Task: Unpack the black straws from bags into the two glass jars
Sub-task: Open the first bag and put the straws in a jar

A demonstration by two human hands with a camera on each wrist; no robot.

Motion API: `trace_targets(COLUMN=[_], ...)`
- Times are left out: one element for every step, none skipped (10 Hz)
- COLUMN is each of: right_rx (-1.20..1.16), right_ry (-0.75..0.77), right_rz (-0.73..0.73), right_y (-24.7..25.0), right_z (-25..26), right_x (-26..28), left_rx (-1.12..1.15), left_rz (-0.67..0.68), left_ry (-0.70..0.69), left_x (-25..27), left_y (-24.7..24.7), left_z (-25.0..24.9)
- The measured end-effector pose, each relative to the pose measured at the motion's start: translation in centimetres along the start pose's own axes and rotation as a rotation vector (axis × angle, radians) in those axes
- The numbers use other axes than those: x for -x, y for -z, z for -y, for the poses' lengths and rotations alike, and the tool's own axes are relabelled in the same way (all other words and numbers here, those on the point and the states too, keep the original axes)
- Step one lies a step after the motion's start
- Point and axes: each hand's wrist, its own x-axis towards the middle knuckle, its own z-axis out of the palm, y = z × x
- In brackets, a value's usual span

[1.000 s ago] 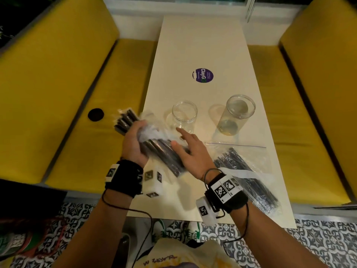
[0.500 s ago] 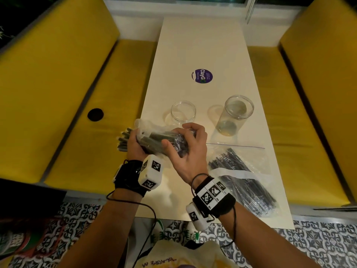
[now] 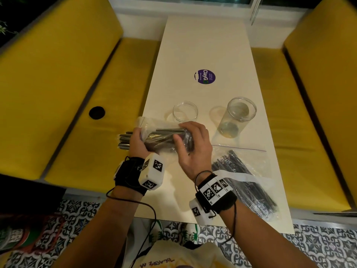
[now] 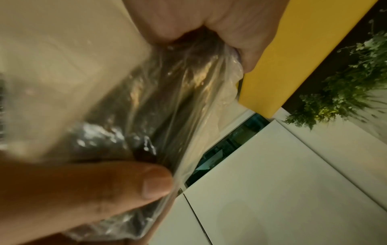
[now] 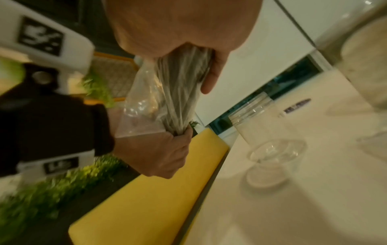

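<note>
Both hands clamp one crinkly bag [image 3: 164,136] of black straws [image 3: 124,141] over the worktop's left edge: left hand [image 3: 138,144] gripping poking-out ends, right hand [image 3: 193,146] wrapping slippery plastic. Light, stiff bundle; grab mid-bundle.

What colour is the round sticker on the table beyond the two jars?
Purple with white lettering; the round sticker shows best in the head view.
</note>
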Motion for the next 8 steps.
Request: trace_targets(right_rx=[-0.201,-0.252,-0.206,-0.191,-0.206,-0.221,-0.26,-0.278], right_ry=[-0.171,-0.123,-0.035,0.004,0.001,-0.055,-0.115,-0.108], right_rz=[-0.156,-0.251,-0.242,-0.181,-0.181,-0.257,-0.308,-0.321], right_y=[0.4,0.4,0.2,0.3,0.2,0.3,1.1,1.9], right_z=[0.7,1.4,1.4,1.5,2.2,2.4,1.8,1.7], right_x=[-0.5,-1.4,-2.7,-3.4,-4.4,-5.9,-7.3,-8.7], left_rx=[0.048,0.069,0.072,0.093,0.146,0.237,0.26,0.113], left_rz=[-0.01,-0.009,0.044,0.051,0.015,0.111,0.27,0.229], left_ry=[0.036,0.04,0.106,0.137,0.24,0.233,0.232,0.196], left_x=[0.0,0.1,-0.3,-0.4,0.5,0.9,1.6,2.2], left_y=[-0.8,-1.1,-0.8,-1.2,-2.0,-3.0,-4.2,-5.5], left_z=[0.2,1.4,2.2,2.0,2.0,2.0,1.4,0.6])
